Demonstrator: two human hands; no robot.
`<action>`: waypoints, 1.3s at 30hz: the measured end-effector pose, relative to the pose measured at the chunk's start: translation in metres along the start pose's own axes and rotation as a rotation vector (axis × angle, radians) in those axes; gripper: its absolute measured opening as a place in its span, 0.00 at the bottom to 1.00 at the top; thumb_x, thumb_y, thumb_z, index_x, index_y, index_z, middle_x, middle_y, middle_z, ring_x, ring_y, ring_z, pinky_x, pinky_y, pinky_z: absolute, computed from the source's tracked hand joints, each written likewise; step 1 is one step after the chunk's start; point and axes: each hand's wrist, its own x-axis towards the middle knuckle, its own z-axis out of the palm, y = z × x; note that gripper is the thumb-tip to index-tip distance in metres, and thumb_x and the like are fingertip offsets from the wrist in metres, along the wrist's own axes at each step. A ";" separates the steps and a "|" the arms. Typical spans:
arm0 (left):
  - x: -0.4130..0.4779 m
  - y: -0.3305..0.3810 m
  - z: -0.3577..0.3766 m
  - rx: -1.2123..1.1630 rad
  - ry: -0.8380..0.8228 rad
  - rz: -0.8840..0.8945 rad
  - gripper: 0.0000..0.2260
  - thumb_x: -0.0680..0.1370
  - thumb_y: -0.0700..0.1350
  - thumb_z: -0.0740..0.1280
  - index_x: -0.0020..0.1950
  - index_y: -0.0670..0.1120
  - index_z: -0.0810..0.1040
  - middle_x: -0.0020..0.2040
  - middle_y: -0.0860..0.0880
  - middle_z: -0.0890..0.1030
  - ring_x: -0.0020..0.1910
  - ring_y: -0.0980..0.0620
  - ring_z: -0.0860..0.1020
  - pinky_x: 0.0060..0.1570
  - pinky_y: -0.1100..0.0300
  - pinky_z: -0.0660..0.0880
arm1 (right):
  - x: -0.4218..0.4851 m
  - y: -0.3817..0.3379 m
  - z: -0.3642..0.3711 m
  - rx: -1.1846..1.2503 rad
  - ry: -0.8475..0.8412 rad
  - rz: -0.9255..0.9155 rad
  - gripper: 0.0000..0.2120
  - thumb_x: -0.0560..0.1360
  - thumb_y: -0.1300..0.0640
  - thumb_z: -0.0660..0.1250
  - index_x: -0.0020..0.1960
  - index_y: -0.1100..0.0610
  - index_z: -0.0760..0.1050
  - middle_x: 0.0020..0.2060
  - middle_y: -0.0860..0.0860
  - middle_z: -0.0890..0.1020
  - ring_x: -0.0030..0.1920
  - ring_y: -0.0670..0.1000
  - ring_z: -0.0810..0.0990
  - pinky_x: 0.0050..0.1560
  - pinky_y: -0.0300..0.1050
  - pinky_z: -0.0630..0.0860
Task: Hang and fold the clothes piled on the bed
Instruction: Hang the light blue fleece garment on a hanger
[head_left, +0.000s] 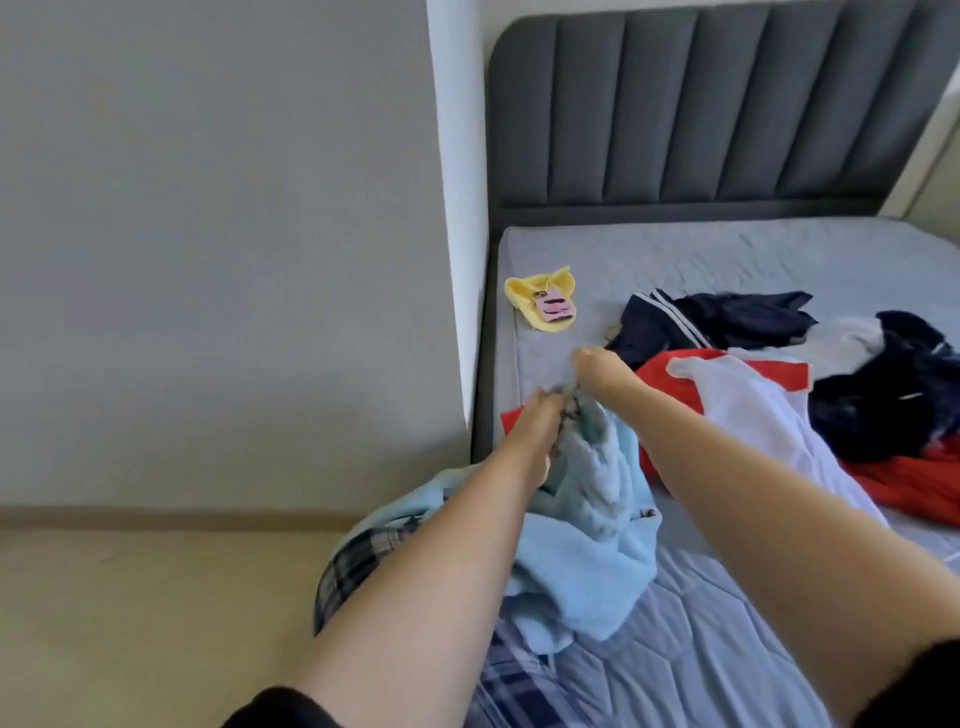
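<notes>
The blue fleece (587, 545) held over the bed (727, 649) edge
The left hand (540, 410) grips it; the right hand (597, 369) is blurred, its hold unclear. A single grip may drop it floorward.

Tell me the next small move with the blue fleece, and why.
Probably draw the hands apart along its edge and lift, to open it out. The left hand and right hand both seem to pinch the light blue fleece close together at one bunched spot, and the rest sags crumpled onto the bed.
</notes>
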 end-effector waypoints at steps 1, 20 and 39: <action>0.014 -0.027 0.007 0.204 0.010 0.079 0.04 0.80 0.41 0.60 0.53 0.49 0.71 0.46 0.47 0.76 0.47 0.50 0.74 0.44 0.62 0.73 | 0.000 0.027 0.010 -0.021 -0.053 0.050 0.18 0.82 0.60 0.50 0.65 0.68 0.70 0.57 0.63 0.74 0.61 0.60 0.73 0.60 0.48 0.68; 0.037 -0.180 0.083 1.098 -0.101 0.767 0.24 0.68 0.35 0.67 0.65 0.38 0.75 0.56 0.37 0.76 0.53 0.37 0.75 0.52 0.47 0.74 | -0.072 0.221 0.075 0.553 0.393 0.439 0.12 0.78 0.63 0.56 0.53 0.61 0.78 0.45 0.53 0.80 0.46 0.52 0.77 0.49 0.48 0.75; 0.011 -0.235 0.116 1.368 -0.890 0.406 0.31 0.79 0.45 0.62 0.78 0.48 0.51 0.79 0.49 0.51 0.77 0.53 0.48 0.72 0.61 0.45 | -0.157 0.340 0.025 -0.151 0.458 1.127 0.28 0.76 0.57 0.60 0.74 0.60 0.57 0.72 0.59 0.62 0.72 0.60 0.60 0.68 0.57 0.60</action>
